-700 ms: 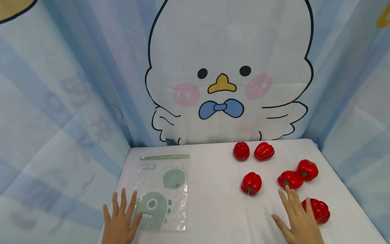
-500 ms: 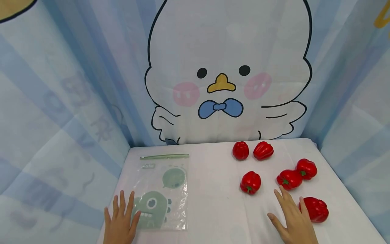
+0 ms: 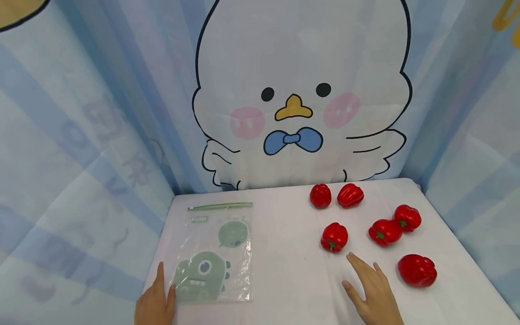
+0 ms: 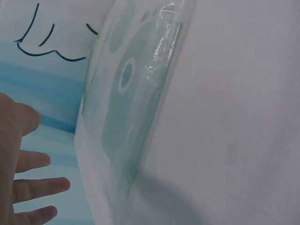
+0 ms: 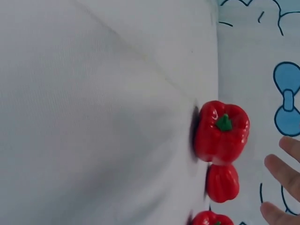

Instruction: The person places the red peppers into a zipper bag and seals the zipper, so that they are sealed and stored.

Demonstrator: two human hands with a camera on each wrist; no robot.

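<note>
A clear zip bag (image 3: 236,280) with green cartoon prints lies flat on the left of the white table, its green zip strip (image 3: 219,206) at the far end. Beside its lower left edge is my left hand (image 3: 155,300), holding nothing, fingers extended; the left wrist view shows it apart from the bag. My right hand (image 3: 375,293) hovers with spread fingers, between a red bell pepper (image 3: 334,237) and another bell pepper (image 3: 417,271) to its right. Touching neither, it holds nothing. In the right wrist view a bell pepper (image 5: 222,133) with a green stem sits beyond the fingers.
Two bell peppers lie near the back edge, one round pepper (image 3: 320,196) and one on its side (image 3: 350,195). Farther right, two more touch: a front pepper (image 3: 385,232) and a rear pepper (image 3: 407,218). A printed curtain (image 3: 300,167) stands behind the table and along both sides.
My right hand has moved left, away from the nearest right pepper. My left hand has turned and lowered slightly, so fewer of its fingers show. The view has shifted a little; bag and peppers stay put.
</note>
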